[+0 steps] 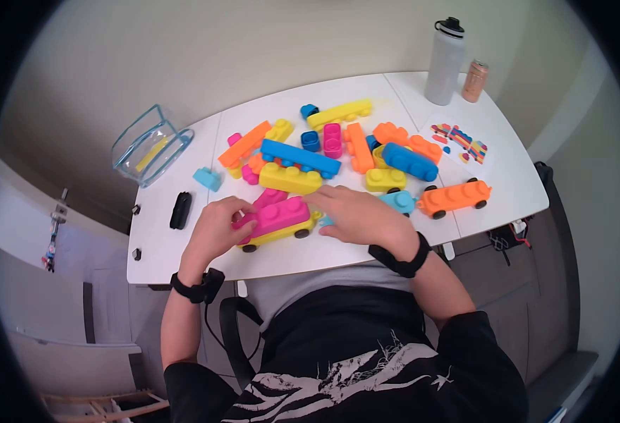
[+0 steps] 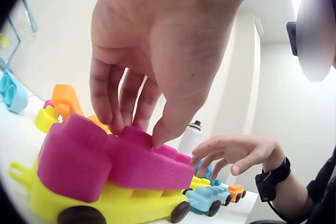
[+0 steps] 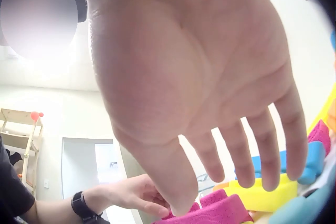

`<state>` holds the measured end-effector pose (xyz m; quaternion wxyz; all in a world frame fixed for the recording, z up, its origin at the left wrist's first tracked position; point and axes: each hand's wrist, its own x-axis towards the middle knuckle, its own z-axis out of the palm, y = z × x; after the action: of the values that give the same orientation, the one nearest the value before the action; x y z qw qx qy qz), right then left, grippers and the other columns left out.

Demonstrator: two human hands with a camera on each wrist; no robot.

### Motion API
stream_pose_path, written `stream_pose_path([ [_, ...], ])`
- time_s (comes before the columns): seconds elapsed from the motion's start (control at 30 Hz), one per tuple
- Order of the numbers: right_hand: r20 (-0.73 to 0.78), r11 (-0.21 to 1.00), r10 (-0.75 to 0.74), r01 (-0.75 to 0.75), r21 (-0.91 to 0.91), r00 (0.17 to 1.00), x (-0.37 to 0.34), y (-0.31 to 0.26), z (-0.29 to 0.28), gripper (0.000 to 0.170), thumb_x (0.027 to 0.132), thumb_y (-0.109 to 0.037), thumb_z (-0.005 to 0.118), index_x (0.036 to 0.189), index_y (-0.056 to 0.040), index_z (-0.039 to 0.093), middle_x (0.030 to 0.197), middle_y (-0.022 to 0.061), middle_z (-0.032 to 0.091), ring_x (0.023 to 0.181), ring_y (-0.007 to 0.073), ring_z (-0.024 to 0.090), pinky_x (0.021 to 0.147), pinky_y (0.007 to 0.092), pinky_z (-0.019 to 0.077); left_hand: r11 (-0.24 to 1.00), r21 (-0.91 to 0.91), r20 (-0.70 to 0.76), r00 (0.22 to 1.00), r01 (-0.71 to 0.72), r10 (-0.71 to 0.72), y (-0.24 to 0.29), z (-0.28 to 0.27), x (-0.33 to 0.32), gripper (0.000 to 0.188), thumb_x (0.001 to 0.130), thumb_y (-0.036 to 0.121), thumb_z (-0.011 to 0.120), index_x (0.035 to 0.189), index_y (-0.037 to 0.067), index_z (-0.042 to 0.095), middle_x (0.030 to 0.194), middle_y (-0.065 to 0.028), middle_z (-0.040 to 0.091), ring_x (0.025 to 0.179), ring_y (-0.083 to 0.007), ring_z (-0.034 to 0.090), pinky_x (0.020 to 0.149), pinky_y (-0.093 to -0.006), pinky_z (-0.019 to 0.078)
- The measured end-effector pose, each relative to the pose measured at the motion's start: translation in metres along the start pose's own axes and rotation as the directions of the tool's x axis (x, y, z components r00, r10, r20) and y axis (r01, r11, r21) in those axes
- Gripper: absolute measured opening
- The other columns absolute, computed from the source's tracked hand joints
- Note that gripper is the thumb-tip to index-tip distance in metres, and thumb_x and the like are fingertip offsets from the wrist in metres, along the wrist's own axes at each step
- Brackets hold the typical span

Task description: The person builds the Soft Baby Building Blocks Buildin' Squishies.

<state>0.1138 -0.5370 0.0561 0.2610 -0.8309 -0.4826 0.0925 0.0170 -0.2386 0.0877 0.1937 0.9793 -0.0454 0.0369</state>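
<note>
A long pink building block (image 1: 282,213) lies on a yellow wheeled base (image 1: 279,236) near the table's front edge. My left hand (image 1: 218,224) pinches that block by its studs, thumb on the near side and fingers on the far side. Beside it, another pink block (image 2: 73,158) stands on one end of the base in the left wrist view. Fingers extended, my right hand (image 1: 363,215) hovers at the other end of the pink block and holds nothing. Partly under it is a light blue wheeled base (image 1: 399,203), next to an orange wheeled base (image 1: 455,198).
Behind the hands lie a yellow block (image 1: 289,179), a long blue block (image 1: 300,159) and several others. A clear bag (image 1: 144,166) and a black case (image 1: 181,210) are at left. A picture sheet (image 1: 465,166), bottle (image 1: 445,67) and can (image 1: 475,82) are at right.
</note>
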Motion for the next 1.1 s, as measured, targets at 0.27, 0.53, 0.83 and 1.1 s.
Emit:
stream_pose_path([
  [0.27, 0.034, 1.0, -0.023, 0.024, -0.014, 0.999, 0.006, -0.009, 0.01, 0.072, 0.093, -0.016, 0.08, 0.157, -0.0129, 0.048, 0.15, 0.0115, 0.058, 0.136, 0.0348, 0.059, 0.109, 0.0459, 0.0542, 0.997, -0.071, 0.001, 1.0, -0.003, 0.003, -0.002, 0.003, -0.003, 0.024, 0.085, 0.01, 0.085, 0.107, 0.0, 0.079, 0.096, -0.0132, 0.078, 0.078, -0.0222, 0.074, 0.076, -0.035, 0.0603],
  [0.53, 0.044, 1.0, -0.007, 0.008, -0.008, 0.999, 0.007, -0.012, 0.011, 0.069, 0.093, -0.016, 0.079, 0.156, -0.0111, 0.051, 0.152, 0.0125, 0.058, 0.137, 0.0346, 0.059, 0.11, 0.0455, 0.0532, 0.997, -0.065, 0.037, 0.998, 0.045, -0.043, -0.007, 0.004, -0.005, 0.029, 0.08, 0.009, 0.091, 0.106, 0.002, 0.079, 0.092, -0.0108, 0.077, 0.077, -0.0208, 0.073, 0.074, -0.0347, 0.0597],
  [0.83, 0.034, 0.997, -0.016, 0.018, -0.07, 0.999, 0.008, -0.016, 0.018, 0.058, 0.095, -0.016, 0.077, 0.15, -0.0099, 0.06, 0.148, 0.0117, 0.062, 0.134, 0.0348, 0.06, 0.11, 0.0447, 0.0518, 0.999, 0.02, 0.052, 0.998, -0.025, 0.023, -0.002, 0.005, -0.004, 0.027, 0.08, 0.011, 0.089, 0.104, 0.005, 0.079, 0.098, -0.0106, 0.077, 0.081, -0.0251, 0.073, 0.078, -0.0371, 0.0601],
  [1.1, -0.011, 0.994, -0.086, 0.085, -0.066, 0.996, 0.006, -0.007, 0.017, 0.051, 0.091, -0.016, 0.08, 0.14, -0.0113, 0.068, 0.13, 0.0093, 0.07, 0.124, 0.0326, 0.065, 0.1, 0.0444, 0.0576, 0.998, 0.056, 0.137, 0.99, -0.037, 0.029, 0.001, -0.003, -0.003, 0.03, 0.085, 0.015, 0.085, 0.112, 0.006, 0.077, 0.101, -0.012, 0.077, 0.09, -0.0285, 0.074, 0.083, -0.0402, 0.0595],
])
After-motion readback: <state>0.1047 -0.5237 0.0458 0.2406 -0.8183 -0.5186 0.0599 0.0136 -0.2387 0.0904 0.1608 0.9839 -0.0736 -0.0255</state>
